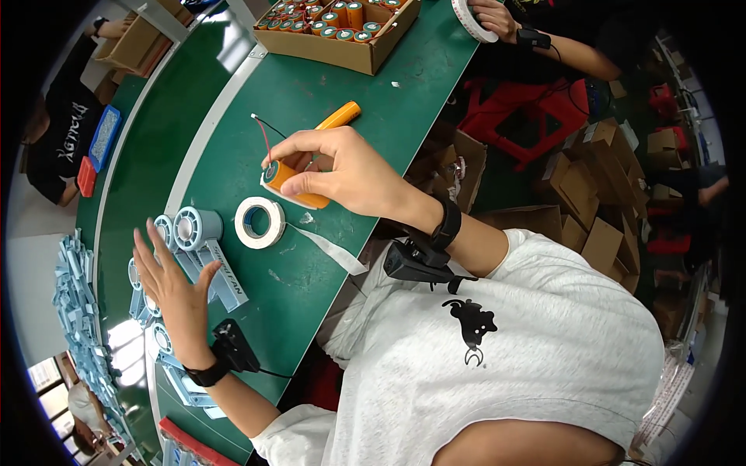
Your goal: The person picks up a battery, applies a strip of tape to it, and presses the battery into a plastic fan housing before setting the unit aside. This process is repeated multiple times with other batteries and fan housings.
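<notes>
My right hand grips an orange cylindrical battery between thumb and fingers, just above the green table. A red and a black wire rise by its end to a small white plug. White material shows along the battery's underside. My left hand is open, fingers spread, holding nothing, over light blue plastic fan casings. Between my hands lies a roll of white tape, its loose strip running toward the table's edge. A second orange battery lies beyond my right hand.
A cardboard box of orange batteries stands at the far side of the green table. Blue plastic parts are heaped at left. A co-worker's hand holds a white roll. Right of the table are a red stool and cardboard boxes.
</notes>
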Tool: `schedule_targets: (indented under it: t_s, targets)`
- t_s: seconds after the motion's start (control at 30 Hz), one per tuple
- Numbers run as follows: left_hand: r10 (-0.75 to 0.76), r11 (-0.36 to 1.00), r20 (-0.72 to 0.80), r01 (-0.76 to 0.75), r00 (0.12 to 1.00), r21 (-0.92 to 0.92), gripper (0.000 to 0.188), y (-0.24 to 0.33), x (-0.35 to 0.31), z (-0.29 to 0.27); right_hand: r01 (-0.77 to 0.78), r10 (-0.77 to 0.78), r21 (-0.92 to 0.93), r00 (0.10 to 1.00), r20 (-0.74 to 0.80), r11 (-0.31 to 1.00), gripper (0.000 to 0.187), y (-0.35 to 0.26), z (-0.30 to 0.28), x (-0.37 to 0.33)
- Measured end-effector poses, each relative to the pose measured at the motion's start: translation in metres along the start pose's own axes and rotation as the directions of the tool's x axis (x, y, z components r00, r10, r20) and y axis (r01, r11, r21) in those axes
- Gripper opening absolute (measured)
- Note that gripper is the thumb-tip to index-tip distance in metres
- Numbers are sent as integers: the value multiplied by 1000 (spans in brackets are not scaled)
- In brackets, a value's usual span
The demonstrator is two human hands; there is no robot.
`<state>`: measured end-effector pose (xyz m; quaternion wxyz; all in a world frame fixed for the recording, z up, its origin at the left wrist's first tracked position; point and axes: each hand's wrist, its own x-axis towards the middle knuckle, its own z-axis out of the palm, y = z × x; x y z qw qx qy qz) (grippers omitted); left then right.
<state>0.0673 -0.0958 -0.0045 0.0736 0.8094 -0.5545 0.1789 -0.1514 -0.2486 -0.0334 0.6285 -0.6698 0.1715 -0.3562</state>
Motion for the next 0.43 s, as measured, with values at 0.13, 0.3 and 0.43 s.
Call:
schedule_targets:
  t_s: [0.13,0.3,0.43]
  targets:
    - [189,920,275,-72,943,-386,68,-20,31,16,-66,69,-25,990,121,997,29,-18,17,0]
    - [114,991,474,-63,873,-122,72,-5,5,14,-31,24,46,990,136,998,32,-23,15,-11]
    - [41,983,205,-2,978,-184,63,17,-29,12,-72,66,13,963,262,997,39,-31,18,-12]
